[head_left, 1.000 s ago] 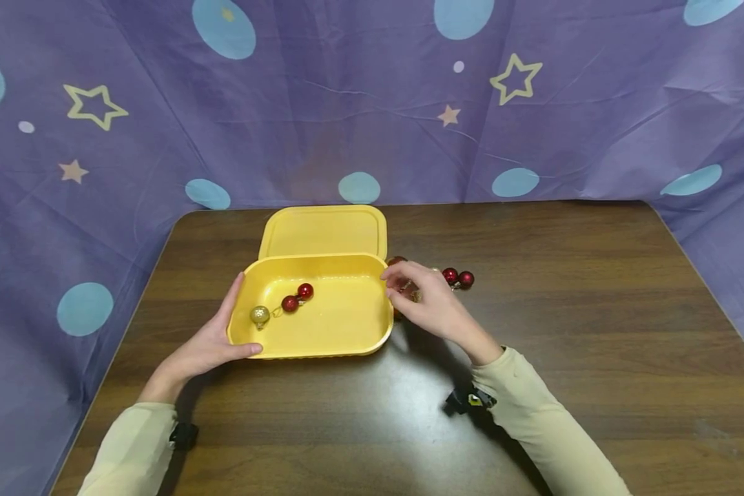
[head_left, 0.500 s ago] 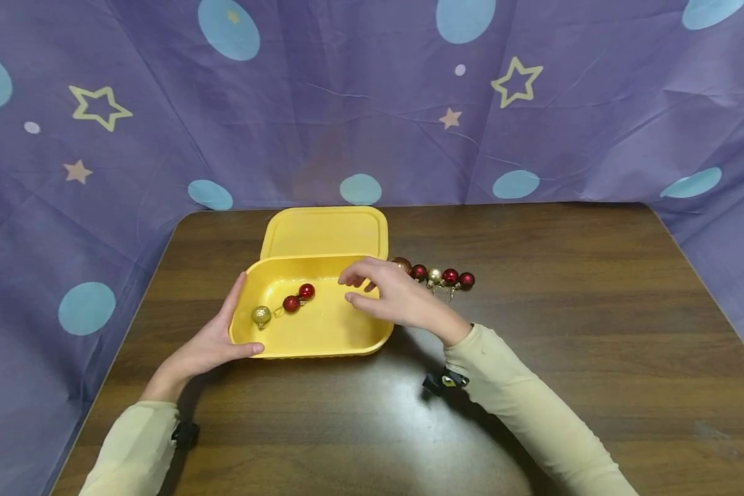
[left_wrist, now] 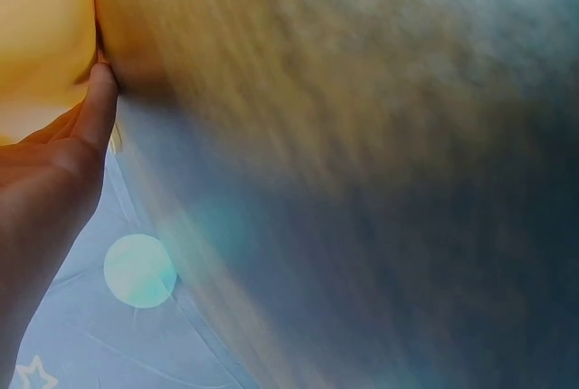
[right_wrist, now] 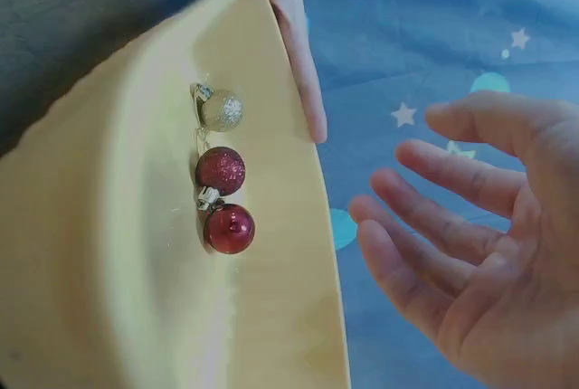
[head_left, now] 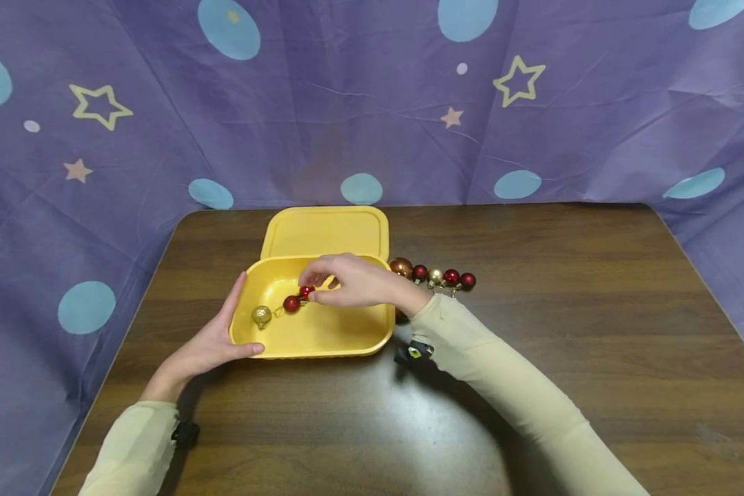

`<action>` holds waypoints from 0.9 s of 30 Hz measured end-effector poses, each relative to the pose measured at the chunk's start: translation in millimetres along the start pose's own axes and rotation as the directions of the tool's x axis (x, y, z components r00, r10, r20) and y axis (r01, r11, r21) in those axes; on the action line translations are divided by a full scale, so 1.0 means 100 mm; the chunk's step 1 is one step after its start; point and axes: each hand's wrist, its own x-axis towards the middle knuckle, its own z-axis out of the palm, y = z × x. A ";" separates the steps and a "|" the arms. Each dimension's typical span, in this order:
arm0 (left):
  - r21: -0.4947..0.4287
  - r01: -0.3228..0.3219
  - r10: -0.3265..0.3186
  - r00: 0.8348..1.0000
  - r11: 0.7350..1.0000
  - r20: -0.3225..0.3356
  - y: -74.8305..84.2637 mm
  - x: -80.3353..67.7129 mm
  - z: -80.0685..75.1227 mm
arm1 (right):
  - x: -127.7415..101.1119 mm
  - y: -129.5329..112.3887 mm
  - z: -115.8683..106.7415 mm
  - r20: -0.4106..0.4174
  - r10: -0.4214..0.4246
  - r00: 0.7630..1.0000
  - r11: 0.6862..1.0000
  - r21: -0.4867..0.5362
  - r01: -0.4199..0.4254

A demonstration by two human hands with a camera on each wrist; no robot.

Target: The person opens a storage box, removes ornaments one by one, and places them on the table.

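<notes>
A yellow plastic box [head_left: 341,331] stands on the table with its opening upward. My left hand [head_left: 207,341] holds its left end, thumb over the front rim and fingers along the outer side wall. Inside lie a gold Christmas bauble [head_left: 262,315], a glittery dark red bauble [head_left: 291,304] and a shiny red bauble [right_wrist: 230,229]. Above them hovers my right hand [head_left: 350,281], fingers loosely bent and spread; in the right wrist view nothing shows between them. In the head view, its fingertips overlap the shiny red bauble.
Behind the box lies its yellow lid [head_left: 325,233]. To the box's right, a row of baubles includes a copper one [head_left: 401,267], a pale gold one [head_left: 435,277] and a dark red one [head_left: 468,281]. A purple patterned curtain [head_left: 409,138] hangs behind the table.
My right hand has moved left from the box's right rim to above the baubles inside, uncovering the row on the table. The left hand and box have stayed in place.
</notes>
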 end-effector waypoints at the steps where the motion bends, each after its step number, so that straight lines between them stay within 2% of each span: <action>1: 0.001 0.001 -0.001 1.000 1.000 0.000 0.00 0.00 0.00 | 0.04 0.01 -0.01 0.015 0.001 1.000 1.000 0.016 -0.001; 8: -0.017 0.011 -0.010 1.000 1.000 0.001 0.00 0.01 -0.01 | 0.27 0.07 -0.03 0.100 -0.008 0.995 0.994 0.109 -0.003; 15: 0.015 0.022 -0.022 1.000 1.000 0.002 -0.01 -0.01 0.02 | 0.41 0.18 0.00 0.193 0.035 0.981 0.984 0.166 -0.068; 27: 0.018 0.016 -0.016 1.000 1.000 0.001 0.02 -0.02 -0.01 | 0.51 0.34 0.04 0.239 0.029 0.971 0.972 0.221 -0.083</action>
